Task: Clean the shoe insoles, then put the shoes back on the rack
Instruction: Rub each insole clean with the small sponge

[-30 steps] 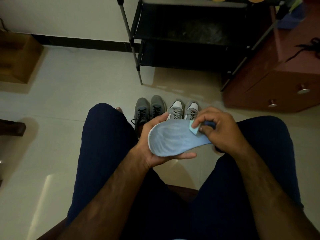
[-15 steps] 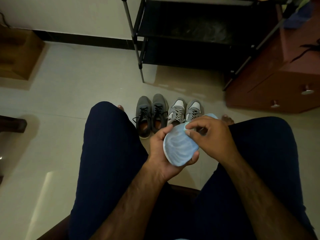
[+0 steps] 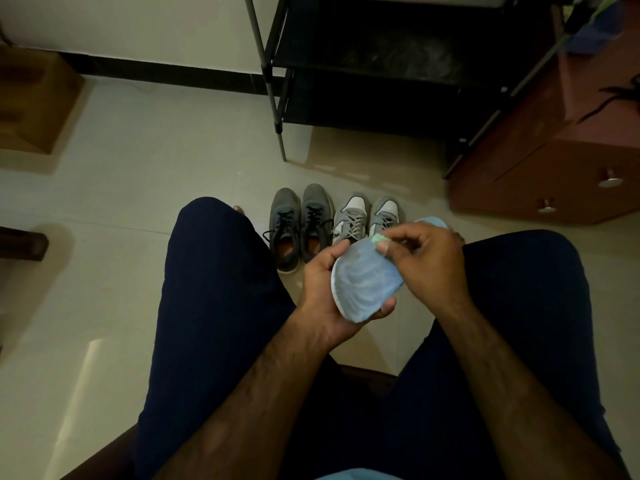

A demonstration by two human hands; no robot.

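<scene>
A light blue insole (image 3: 363, 285) is held between my knees, its near end cupped in my left hand (image 3: 325, 289). My right hand (image 3: 426, 261) pinches a small pale green cloth (image 3: 380, 241) against the insole's upper part. On the floor beyond stand two pairs of shoes: a dark grey pair (image 3: 299, 223) on the left and a grey-and-white pair (image 3: 367, 216) on the right, toes pointing away. The black shoe rack (image 3: 363, 64) stands behind them with its shelves bare.
A reddish-brown cabinet (image 3: 554, 174) with round knobs sits right of the rack. A wooden box (image 3: 31, 98) lies at the far left by the wall. My dark blue trouser legs (image 3: 214, 289) frame the hands; I sit on a dark wooden seat (image 3: 360, 375).
The insole has turned from lying sideways to pointing away from me. My right hand with the cloth has shifted up along it.
</scene>
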